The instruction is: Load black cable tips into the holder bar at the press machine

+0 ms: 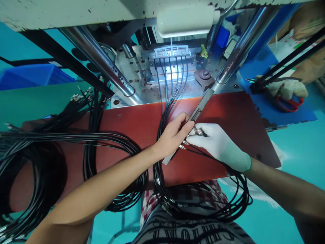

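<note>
Left hand [174, 135] gripping metal bar [205, 101]; gloved right hand [218, 142] pinching connector [199, 131], red surface [233, 118] beneath

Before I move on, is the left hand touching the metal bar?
Touching: the head view shows the bare left hand gripping the metal bar, its thumb lying across it.

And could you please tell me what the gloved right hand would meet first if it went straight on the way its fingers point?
The right hand would most likely meet the metal bar held in the left hand; depth is unclear, so contact is possible now.
</note>
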Demonstrator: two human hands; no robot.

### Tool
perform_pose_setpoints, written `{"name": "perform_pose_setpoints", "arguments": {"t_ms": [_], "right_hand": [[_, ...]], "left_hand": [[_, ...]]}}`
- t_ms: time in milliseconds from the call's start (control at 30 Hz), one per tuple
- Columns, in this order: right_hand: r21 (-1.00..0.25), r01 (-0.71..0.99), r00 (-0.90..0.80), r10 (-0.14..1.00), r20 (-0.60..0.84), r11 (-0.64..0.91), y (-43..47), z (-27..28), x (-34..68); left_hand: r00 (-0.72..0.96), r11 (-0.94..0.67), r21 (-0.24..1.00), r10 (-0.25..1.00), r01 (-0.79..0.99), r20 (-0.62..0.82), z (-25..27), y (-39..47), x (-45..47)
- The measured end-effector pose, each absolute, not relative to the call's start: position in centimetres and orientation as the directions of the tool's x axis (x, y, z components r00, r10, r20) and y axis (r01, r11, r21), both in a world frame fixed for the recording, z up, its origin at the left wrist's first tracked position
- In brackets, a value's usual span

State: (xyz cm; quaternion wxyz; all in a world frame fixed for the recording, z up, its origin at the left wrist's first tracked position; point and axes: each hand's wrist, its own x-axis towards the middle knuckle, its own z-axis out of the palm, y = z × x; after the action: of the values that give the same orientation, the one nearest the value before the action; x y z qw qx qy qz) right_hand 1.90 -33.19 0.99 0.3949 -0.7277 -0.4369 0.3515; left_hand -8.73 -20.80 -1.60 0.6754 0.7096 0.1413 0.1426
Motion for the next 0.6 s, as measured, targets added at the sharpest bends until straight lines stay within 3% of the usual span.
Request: {"name": "perform_pose_setpoints", "arguments": {"t_ms": [100, 233, 367, 600], "right_hand": [[-0.848, 0.435, 0.383, 0.915, -0.128, -0.302, -33.5, 0.7, 1.9], [-0.894, 0.373, 0.3, 0.944, -0.136, -0.247, -34.2, 1.0, 2.4], [-0.869, 0.338, 0.392, 0.894, -0.218, -0.361, -35.1, 1.9, 3.2], [-0.857, 0.384, 0.428, 0.888, -0.166, -0.345, -35.8, 2.1, 3.7]], "left_hand": [[0.918, -0.178, 0.984, 0.391, 0.014, 0.058, -1.7, -20.8, -8.8], [0.921, -0.041, 0.999, 0.389, -0.001, 0.016, -1.5, -20.6, -8.5], [0.927, 0.036, 0.999, 0.374, 0.025, -0.036, -1.4, -20.4, -8.4], [0.931, 0.109, 0.993, 0.358, 0.039, -0.075, -1.6, -20.2, -8.6]]}}
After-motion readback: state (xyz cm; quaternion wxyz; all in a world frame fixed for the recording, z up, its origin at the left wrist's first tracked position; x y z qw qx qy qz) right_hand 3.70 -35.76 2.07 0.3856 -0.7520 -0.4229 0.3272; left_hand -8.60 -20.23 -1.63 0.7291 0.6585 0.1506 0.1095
